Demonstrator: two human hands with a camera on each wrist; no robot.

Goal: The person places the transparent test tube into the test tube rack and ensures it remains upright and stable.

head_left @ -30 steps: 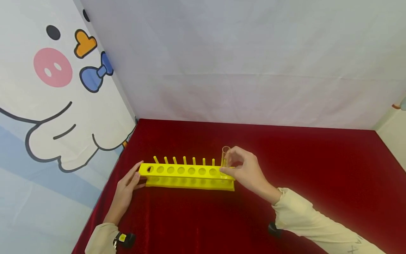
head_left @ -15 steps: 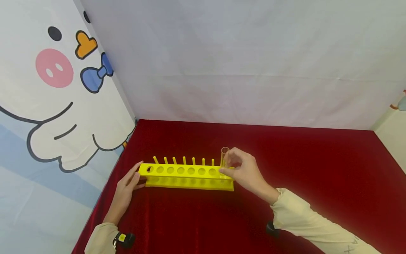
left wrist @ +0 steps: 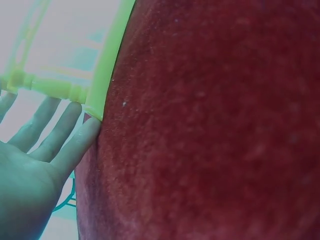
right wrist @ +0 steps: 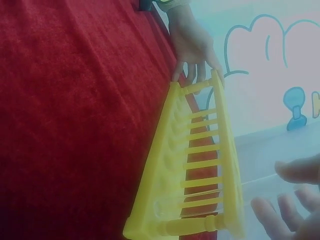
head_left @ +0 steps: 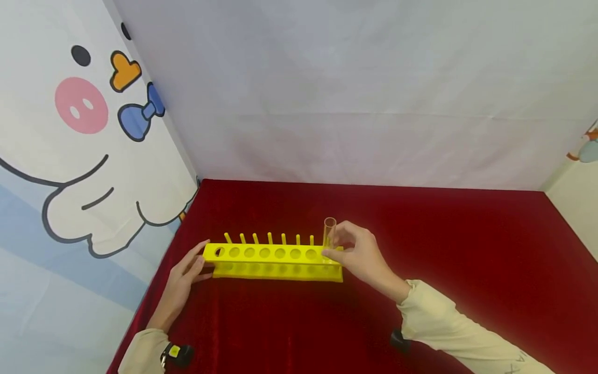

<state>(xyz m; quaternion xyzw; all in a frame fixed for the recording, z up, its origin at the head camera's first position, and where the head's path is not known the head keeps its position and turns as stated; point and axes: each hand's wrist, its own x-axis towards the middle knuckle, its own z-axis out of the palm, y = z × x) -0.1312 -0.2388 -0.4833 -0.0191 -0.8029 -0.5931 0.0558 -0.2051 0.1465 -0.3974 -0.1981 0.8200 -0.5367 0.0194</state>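
Note:
A yellow test tube rack point(head_left: 280, 253) stands on the red cloth, a row of round holes along its top and several pegs behind. A clear glass test tube point(head_left: 329, 228) stands upright in the hole at its right end; its lower part point(right wrist: 187, 204) reaches down near the base. My right hand point(head_left: 363, 254) has thumb and fingers around the upper tube; the exact contact is blurred in the right wrist view. My left hand point(head_left: 179, 280) touches the rack's left end. In the left wrist view its fingers point(left wrist: 75, 142) lie straight against the end post and base.
The red cloth point(head_left: 420, 234) covers the table and ends at a white curtain point(head_left: 355, 93) behind. On the left hangs a sheet with a cartoon figure point(head_left: 93, 197). A black wrist strap point(head_left: 175, 353) sits on the left sleeve.
The view has shifted slightly. A little more of the test tube shows beside the right fingers. Rack and left hand keep their places relative to each other.

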